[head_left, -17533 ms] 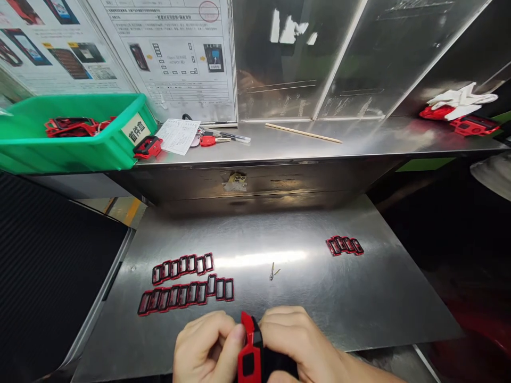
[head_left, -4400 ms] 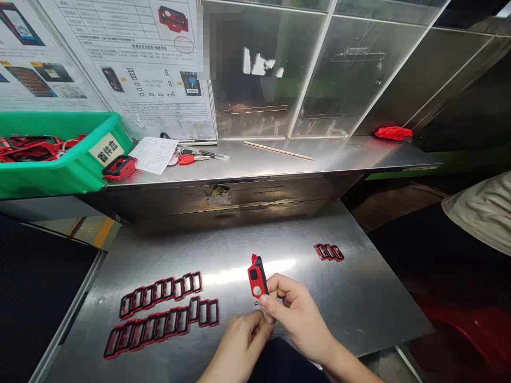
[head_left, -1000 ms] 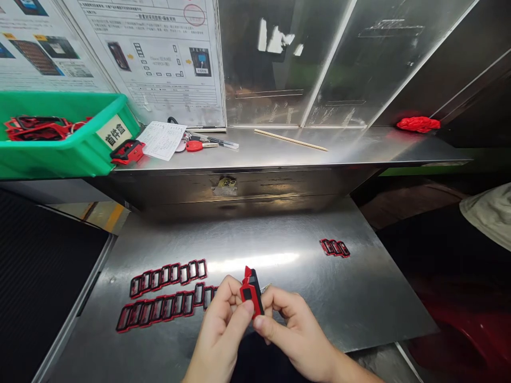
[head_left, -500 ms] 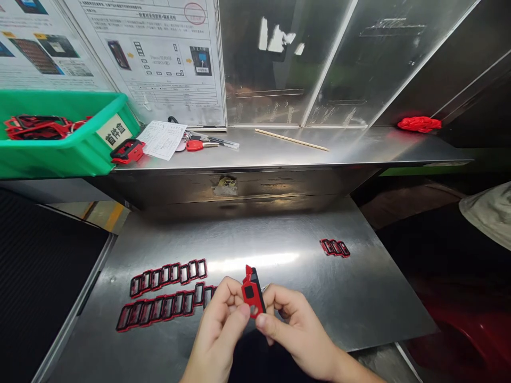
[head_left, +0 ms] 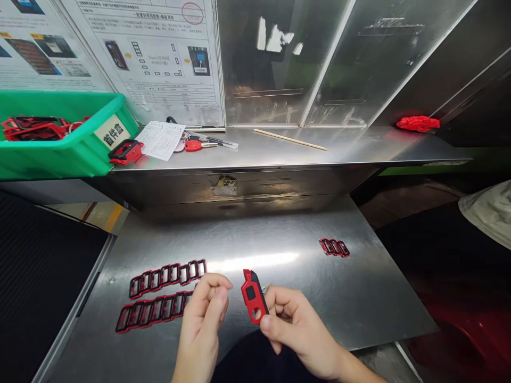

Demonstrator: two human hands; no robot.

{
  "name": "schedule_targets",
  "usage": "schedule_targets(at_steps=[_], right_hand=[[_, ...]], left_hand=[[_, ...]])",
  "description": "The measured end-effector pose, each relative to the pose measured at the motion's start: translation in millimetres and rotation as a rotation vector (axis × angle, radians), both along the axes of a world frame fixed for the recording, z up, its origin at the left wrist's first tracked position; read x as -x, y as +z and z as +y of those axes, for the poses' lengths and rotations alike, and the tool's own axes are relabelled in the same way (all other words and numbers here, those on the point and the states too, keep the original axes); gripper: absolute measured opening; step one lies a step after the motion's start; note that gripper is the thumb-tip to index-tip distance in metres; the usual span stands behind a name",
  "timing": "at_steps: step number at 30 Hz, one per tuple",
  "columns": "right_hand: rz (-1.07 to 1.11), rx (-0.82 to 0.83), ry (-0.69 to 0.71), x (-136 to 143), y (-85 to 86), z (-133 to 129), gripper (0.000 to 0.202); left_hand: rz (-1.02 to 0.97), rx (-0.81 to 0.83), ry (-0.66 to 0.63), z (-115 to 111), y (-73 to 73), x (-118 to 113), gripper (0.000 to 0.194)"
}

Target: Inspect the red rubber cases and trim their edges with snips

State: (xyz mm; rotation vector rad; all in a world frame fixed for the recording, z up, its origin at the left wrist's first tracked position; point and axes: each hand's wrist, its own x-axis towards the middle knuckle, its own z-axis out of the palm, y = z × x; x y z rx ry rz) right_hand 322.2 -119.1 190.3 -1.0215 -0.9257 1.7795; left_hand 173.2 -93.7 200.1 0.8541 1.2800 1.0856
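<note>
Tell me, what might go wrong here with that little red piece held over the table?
The right hand pinches the red piece only at its lower end, so it might slip and drop onto the metal table. The left hand hovers just above the rows of red frames and could nudge them out of line.

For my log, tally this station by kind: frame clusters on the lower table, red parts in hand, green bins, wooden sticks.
Frame clusters: 3
Red part, held: 1
Green bin: 1
Wooden stick: 1
Total: 6
</note>
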Motion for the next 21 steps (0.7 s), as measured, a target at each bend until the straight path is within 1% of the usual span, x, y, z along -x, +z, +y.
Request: schedule_targets(at_steps=[3,5,7,9,11,13,14,16,19,20,21], right_hand=[[-0.044,-0.027,0.005,2,-0.5,-2,0.047],[-0.154,-0.107,-0.006,2,-0.1,-2,0.045],[-0.296,-0.243,-0.025,1,0.7,-2,0.042],[-0.397,-0.396,-0.031,-2,1.4,-1,0.039],[-0.446,-0.522,-0.024,-4,1.3,0,0.037],[-0.474,-0.599,-0.015,-6,0.7,-1,0.034],[-0.482,-0.616,-0.016,-6,0.4,-1,0.033],[-0.484,-0.618,-0.025,-6,0.4,-2,0.034],[-0.45,-0.559,-0.033,-5,2.0,-2,0.037],[-0.426,-0.528,-0.033,-4,2.7,-2,0.038],[-0.393,-0.49,-0.033,-3,3.3,-2,0.039]], left_hand=[[0.035,-0.028,-0.145,-6,1.5,0,0.043],[0.028,-0.011,-0.213,-8,2.1,0,0.046],[0.011,0.031,-0.215,-9,3.7,0,0.047],[-0.023,0.094,-0.184,-8,6.7,0,0.05],[-0.082,0.174,-0.144,-6,9.6,-1,0.051],[-0.114,0.206,-0.116,-6,10.3,-2,0.05],[-0.089,0.175,-0.115,-7,9.3,-3,0.05],[0.072,0.017,-0.107,-9,4.0,-3,0.047],[0.413,-0.329,-0.014,-11,-10.6,1,0.03],[0.493,-0.451,-0.004,-10,-16.3,4,0.025],[0.549,-0.589,-0.033,-9,-21.7,8,0.024]])
